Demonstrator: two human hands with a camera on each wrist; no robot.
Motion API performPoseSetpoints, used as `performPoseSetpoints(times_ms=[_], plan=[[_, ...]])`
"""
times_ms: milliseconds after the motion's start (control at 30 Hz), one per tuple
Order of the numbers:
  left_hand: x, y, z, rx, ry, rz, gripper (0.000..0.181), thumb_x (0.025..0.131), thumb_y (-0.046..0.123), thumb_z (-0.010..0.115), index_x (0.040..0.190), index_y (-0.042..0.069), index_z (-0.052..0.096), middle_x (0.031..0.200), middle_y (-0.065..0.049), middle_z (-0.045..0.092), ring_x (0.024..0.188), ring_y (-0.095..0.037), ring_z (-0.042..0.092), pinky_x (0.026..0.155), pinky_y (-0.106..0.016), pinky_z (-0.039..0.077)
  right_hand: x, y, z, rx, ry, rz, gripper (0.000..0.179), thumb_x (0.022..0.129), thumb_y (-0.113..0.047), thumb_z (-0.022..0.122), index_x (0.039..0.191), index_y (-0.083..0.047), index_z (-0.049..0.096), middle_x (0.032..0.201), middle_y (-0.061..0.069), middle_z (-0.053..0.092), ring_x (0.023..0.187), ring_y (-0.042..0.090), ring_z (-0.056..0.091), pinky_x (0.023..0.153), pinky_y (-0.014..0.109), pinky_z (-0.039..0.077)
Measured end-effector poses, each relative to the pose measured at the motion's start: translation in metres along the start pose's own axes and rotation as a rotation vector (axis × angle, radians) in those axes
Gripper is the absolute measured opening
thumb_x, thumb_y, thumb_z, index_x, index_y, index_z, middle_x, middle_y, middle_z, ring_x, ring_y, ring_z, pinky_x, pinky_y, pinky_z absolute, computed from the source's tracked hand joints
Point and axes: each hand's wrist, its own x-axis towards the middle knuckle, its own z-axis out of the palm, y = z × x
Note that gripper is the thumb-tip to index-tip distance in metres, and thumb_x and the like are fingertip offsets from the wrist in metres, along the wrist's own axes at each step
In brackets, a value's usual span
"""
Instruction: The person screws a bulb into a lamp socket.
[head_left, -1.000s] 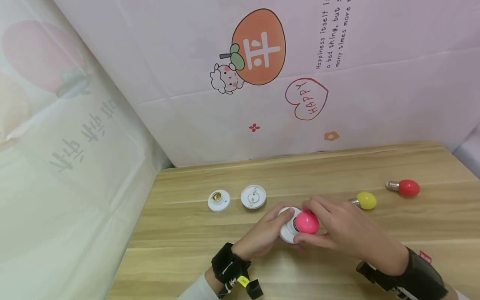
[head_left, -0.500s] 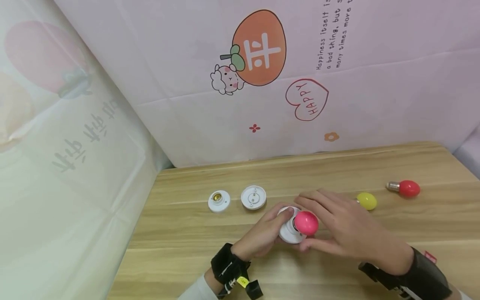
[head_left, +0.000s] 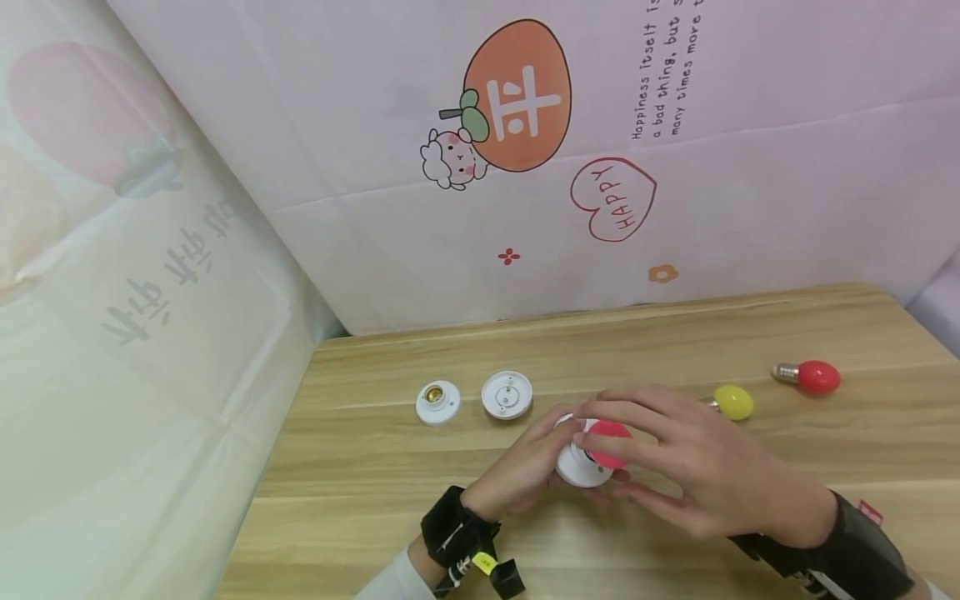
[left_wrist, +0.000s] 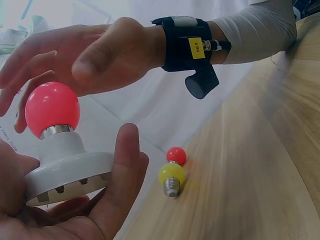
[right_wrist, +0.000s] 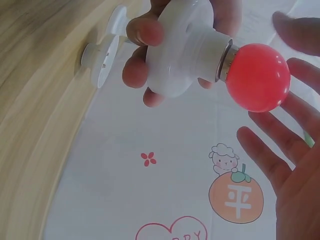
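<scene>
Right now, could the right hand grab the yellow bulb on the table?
Probably yes. The right hand looks loosely spread by the pink bulb, not gripping it, and the yellow bulb lies beyond that hand, with nothing seen between them.

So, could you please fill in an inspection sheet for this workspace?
Surface: wood-grain tabletop, light-toned.
Job's things: pink bulb set in held socket, some of its metal base showing.
Clutter: loose parts, namely upright socket, upside-down socket, yellow bulb, red bulb.
Hands: left hand grips the held socket; right hand is beside the pink bulb, fingers apart, not gripping it.
Cables: nothing seen on the tabletop.
Surroundings: printed sheet behind, pale sheet at left.
</scene>
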Motion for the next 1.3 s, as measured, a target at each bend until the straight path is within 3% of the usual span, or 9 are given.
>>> performPoseSetpoints(times_ms=[133,267,500,667,867,967,1100,1300], plan=[[-0.0002,-0.0006,0.0016,-0.026,0.071,-0.027,0.039,0.105,0.04,0.039,0.125,0.008,0.047,0.101,-0.014,0.067,0.084,-0.023,0.068,0.08,-0.068,0.048,-0.0007,-0.0003,0.0004,0.009,-0.02,-0.015,0.037,0.095,-0.027,0.056,0.128,-0.012,0.061,0.13,0.011,0.058,0.117,0.03,0.053,0.085,0.05,0.054],[-0.0003,-0.0005,0.0029,-0.055,0.067,-0.024,0.041,0.104,0.04,0.04,0.126,0.006,0.047,0.101,-0.013,0.066,0.083,-0.024,0.068,0.08,-0.076,0.041,-0.0042,-0.0009,0.0015,0.007,-0.056,0.01,0.035,0.097,-0.025,0.048,0.128,-0.015,0.061,0.13,0.009,0.058,0.119,0.029,0.052,0.083,0.052,0.055],[-0.0002,0.0004,0.0035,-0.06,0.086,-0.043,0.039,0.104,0.038,0.042,0.127,0.008,0.047,0.103,-0.014,0.066,0.089,-0.034,0.067,0.079,-0.074,0.042,-0.0081,0.0012,0.0057,0.013,-0.052,0.004,0.039,0.097,-0.018,0.036,0.124,-0.014,0.064,0.127,0.008,0.06,0.115,0.027,0.054,0.081,0.049,0.056],[-0.0002,0.0013,0.003,-0.036,0.091,-0.052,0.039,0.104,0.039,0.042,0.127,0.008,0.047,0.104,-0.015,0.067,0.096,-0.042,0.064,0.08,-0.072,0.044,-0.0065,0.0022,0.0067,0.029,-0.029,-0.014,0.034,0.099,-0.016,0.039,0.119,-0.011,0.066,0.124,0.009,0.061,0.113,0.027,0.056,0.084,0.045,0.055],[-0.0006,0.0011,0.0023,-0.015,0.104,-0.045,0.04,0.104,0.039,0.041,0.128,0.008,0.046,0.104,-0.014,0.066,0.091,-0.031,0.067,0.081,-0.067,0.047,-0.0032,0.0023,0.0058,0.047,-0.024,-0.014,0.027,0.098,-0.02,0.052,0.12,-0.012,0.065,0.12,0.008,0.062,0.109,0.025,0.057,0.082,0.041,0.057],[-0.0003,-0.0001,0.0019,-0.03,0.091,-0.034,0.039,0.104,0.037,0.041,0.128,0.006,0.046,0.103,-0.014,0.066,0.086,-0.025,0.068,0.08,-0.07,0.045,-0.0027,0.0021,0.0054,0.048,-0.024,-0.003,0.026,0.097,-0.021,0.056,0.12,-0.012,0.064,0.118,0.007,0.062,0.107,0.023,0.057,0.081,0.038,0.057],[0.0002,-0.0022,0.0014,-0.05,0.066,-0.017,0.039,0.104,0.037,0.041,0.126,0.005,0.046,0.101,-0.014,0.066,0.082,-0.024,0.068,0.079,-0.076,0.041,-0.0042,0.0022,0.0052,0.045,-0.031,0.023,0.027,0.095,-0.024,0.061,0.12,-0.014,0.065,0.117,0.006,0.062,0.106,0.021,0.056,0.081,0.036,0.058],[0.0002,-0.0036,0.0014,-0.047,0.062,-0.015,0.04,0.104,0.038,0.041,0.126,0.004,0.046,0.104,-0.014,0.067,0.083,-0.024,0.068,0.078,-0.076,0.042,-0.0094,0.0043,0.0073,0.038,-0.047,0.073,0.037,0.087,-0.028,0.07,0.121,-0.015,0.065,0.117,0.003,0.062,0.104,0.017,0.056,0.078,0.034,0.059]])
